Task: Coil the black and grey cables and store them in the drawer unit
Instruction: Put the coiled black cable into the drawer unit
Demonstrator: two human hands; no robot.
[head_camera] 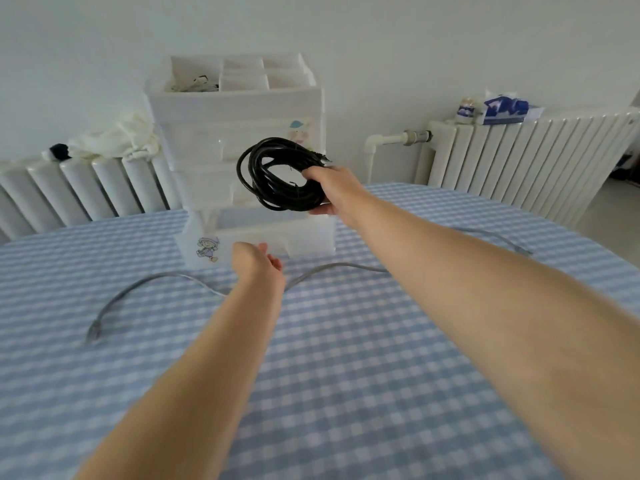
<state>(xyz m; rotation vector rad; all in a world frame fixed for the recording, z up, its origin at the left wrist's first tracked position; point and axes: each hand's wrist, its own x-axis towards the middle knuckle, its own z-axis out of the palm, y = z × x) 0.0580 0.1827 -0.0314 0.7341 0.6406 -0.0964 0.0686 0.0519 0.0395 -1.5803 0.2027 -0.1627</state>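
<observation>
My right hand [330, 192] grips a coiled black cable [277, 171] in the air, in front of the white drawer unit [242, 109]. The unit stands at the far side of the table, and its bottom drawer [249, 237] is pulled out towards me. At the front of that drawer is my left hand [254, 263], fingers curled; whether it grips the drawer front I cannot tell. A grey cable [145, 284] lies uncoiled on the blue checked tablecloth [346, 358], running from a plug at the left, behind my arms, to the right.
White radiators [540, 161] line the wall behind the table on both sides. A white cloth [114, 138] lies on the left radiator, and a blue and white packet [505, 110] on the right one. The unit's top tray has compartments with small items.
</observation>
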